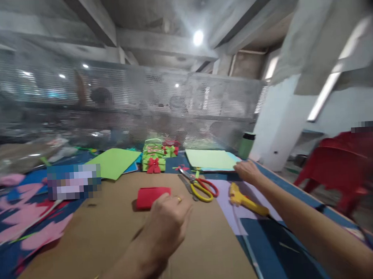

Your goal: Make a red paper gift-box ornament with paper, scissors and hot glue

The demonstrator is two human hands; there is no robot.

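Note:
My left hand (169,222) hovers over the brown cardboard sheet (95,244), fingers curled into a loose fist, just right of a small red folded piece (147,196); whether it holds that piece is unclear. My right hand (247,171) reaches far right and rests on the edge of a stack of pale green and blue paper sheets (209,159), fingers hidden by blur. Scissors with red and yellow handles (200,186) lie between my hands. A yellow glue gun (246,199) lies just below my right hand.
Green boxes with red bows (154,158) stand at the back centre, beside a green sheet (114,163). Pink flower cutouts (28,222) lie at left. A green cup (247,144) sits at the far corner. A mesh partition runs behind; red chairs (341,169) stand at right.

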